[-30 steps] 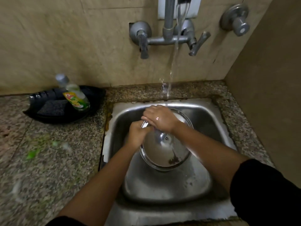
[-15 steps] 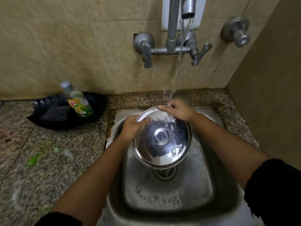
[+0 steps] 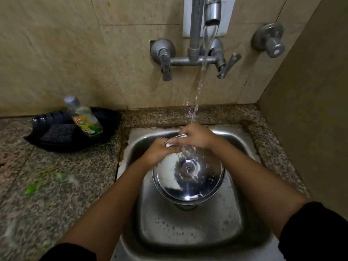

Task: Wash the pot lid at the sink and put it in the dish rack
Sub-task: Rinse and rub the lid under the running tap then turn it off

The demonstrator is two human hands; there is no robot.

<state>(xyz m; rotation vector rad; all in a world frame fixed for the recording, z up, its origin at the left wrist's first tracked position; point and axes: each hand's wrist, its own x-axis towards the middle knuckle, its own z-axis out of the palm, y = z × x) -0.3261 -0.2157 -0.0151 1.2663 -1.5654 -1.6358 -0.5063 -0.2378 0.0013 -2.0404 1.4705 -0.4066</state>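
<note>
A round steel pot lid [image 3: 188,178] hangs tilted over the steel sink [image 3: 243,219], its shiny face toward me, with a small knob at its centre. My left hand [image 3: 160,150] grips the lid's upper left rim. At the top rim, my right hand [image 3: 195,136] holds the lid too, fingers meeting the left hand. Water from the tap spout [image 3: 212,12] falls onto my right hand and runs down the lid. No dish rack is in view.
A black tray [image 3: 109,129] on the granite counter, left of the sink, holds a dish soap bottle [image 3: 85,120] and a dark scrub pad [image 3: 56,133]. Green scraps [image 3: 33,189] lie on the counter. Tap handles [image 3: 165,61] stick out of the tiled wall; a side wall stands right.
The lid went from low in the basin up under the stream. My right hand slid along the top rim toward the left hand, and the lid tilted lower at its near edge.
</note>
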